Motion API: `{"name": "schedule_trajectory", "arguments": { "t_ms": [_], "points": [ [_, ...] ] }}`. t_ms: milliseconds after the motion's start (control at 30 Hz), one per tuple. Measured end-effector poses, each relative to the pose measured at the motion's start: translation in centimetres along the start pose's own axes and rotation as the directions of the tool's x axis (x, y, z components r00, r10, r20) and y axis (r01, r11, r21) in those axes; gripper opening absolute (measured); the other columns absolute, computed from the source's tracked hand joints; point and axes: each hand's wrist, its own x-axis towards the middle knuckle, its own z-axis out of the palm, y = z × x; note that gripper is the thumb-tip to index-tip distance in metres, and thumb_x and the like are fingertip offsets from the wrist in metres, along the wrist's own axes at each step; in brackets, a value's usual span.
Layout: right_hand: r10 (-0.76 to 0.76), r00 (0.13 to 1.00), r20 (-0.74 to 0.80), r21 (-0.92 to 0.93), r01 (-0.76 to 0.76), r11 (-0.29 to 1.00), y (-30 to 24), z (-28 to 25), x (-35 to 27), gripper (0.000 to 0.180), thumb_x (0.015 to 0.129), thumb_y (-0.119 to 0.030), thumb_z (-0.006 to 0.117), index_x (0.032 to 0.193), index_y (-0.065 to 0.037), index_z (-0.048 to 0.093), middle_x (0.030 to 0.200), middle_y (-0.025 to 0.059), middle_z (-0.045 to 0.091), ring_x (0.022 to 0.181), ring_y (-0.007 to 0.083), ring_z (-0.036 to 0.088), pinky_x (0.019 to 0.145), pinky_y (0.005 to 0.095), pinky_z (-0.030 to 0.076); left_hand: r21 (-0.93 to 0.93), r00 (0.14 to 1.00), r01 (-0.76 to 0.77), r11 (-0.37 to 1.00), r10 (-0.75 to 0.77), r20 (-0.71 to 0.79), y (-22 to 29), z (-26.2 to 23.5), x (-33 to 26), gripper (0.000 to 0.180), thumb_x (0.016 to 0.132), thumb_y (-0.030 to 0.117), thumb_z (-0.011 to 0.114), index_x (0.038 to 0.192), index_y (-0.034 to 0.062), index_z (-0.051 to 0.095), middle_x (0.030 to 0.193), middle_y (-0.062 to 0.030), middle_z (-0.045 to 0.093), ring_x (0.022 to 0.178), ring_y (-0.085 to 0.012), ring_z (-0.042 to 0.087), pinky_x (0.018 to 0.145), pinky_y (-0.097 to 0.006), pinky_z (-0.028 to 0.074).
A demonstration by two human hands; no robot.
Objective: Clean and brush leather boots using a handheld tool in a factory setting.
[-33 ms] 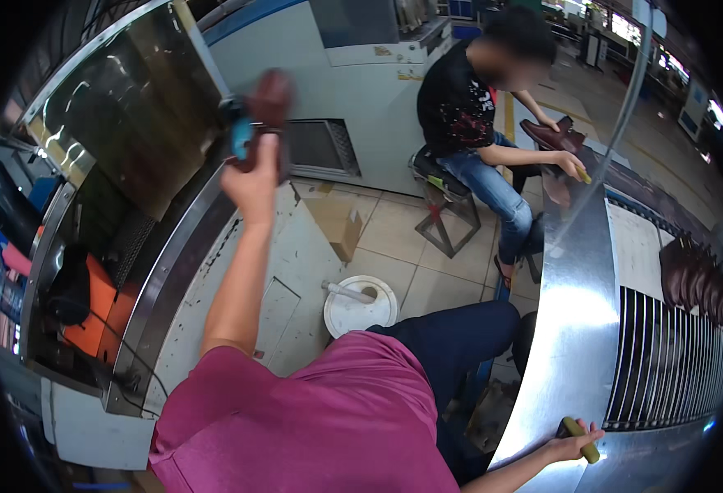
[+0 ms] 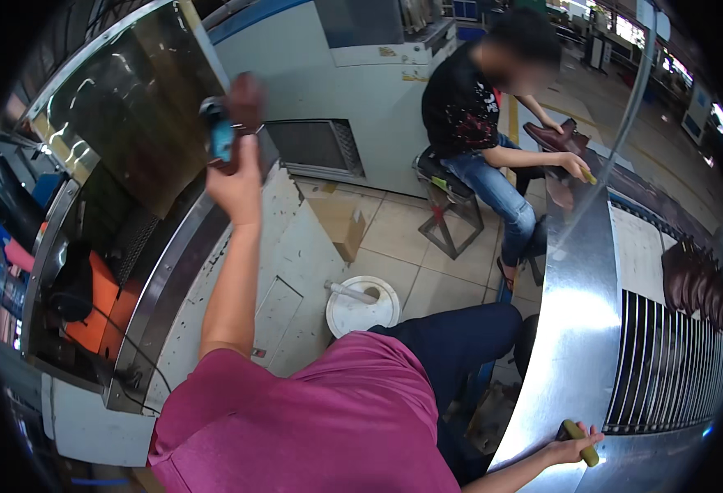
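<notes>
My left hand [image 2: 234, 179] is raised high toward the metal-hooded machine [image 2: 131, 107] on the left. It grips a dark brown, blurred thing that looks like a shoe [image 2: 246, 99], with a blue part [image 2: 220, 138] at its lower side. My right hand [image 2: 571, 449] rests low on the edge of the shiny metal bench [image 2: 579, 329]. Its fingers are closed around a short yellow-green stick [image 2: 583, 444].
A seated person [image 2: 476, 107] on a stool [image 2: 448, 205] holds a brown shoe [image 2: 554, 135] at the bench's far end. Several brown shoes [image 2: 698, 283] line the slatted conveyor on the right. A white bucket [image 2: 364, 308] and a cardboard box [image 2: 341, 222] stand on the tiled floor.
</notes>
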Motion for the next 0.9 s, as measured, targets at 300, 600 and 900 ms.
{"name": "schedule_trajectory", "arguments": {
  "t_ms": [300, 600, 900],
  "points": [
    [-0.014, 1.0, 0.004, -0.009, 0.014, 1.0, -0.6, 0.6, 0.0, 0.066, 0.097, -0.061, 0.062, 0.116, 0.002, 0.064, 0.091, 0.0151, 0.069, 0.086, 0.0238, 0.069, 0.077, 0.0387, 0.061, 0.518, 0.788, 0.323, 0.792, 0.078, -0.611, -8.5, -11.4, 10.7, 0.055, 0.077, 0.036, 0.083, 0.122, 0.008, 0.069, 0.103, -0.0185, 0.076, 0.099, -0.0424, 0.071, 0.092, -0.054, 0.051],
    [-0.031, 0.999, 0.025, -0.027, 0.031, 0.999, -0.9, 0.4, 0.0, 0.066, 0.097, -0.061, 0.063, 0.118, 0.003, 0.062, 0.092, 0.0147, 0.068, 0.088, 0.0242, 0.068, 0.078, 0.038, 0.059, 0.581, 0.729, 0.673, 0.457, -0.278, -0.626, -21.0, -19.0, 20.8, 0.078, 0.079, 0.048, 0.083, 0.141, 0.012, 0.051, 0.134, -0.0157, 0.066, 0.127, -0.0384, 0.06, 0.103, -0.057, 0.045],
    [-0.083, 0.996, 0.012, 0.075, 0.082, 0.994, -3.5, 1.1, -2.3, 0.046, 0.097, -0.041, 0.069, 0.103, 0.004, 0.065, 0.086, 0.0172, 0.065, 0.07, 0.0266, 0.063, 0.058, 0.0369, 0.055, 0.707, 0.795, 0.606, 0.366, -0.317, -0.517, -33.6, -25.1, 28.5, 0.11, 0.071, 0.07, 0.079, 0.143, -0.0045, 0.044, 0.14, -0.026, 0.059, 0.127, -0.0414, 0.06, 0.105, -0.049, 0.048]
  ]
}}
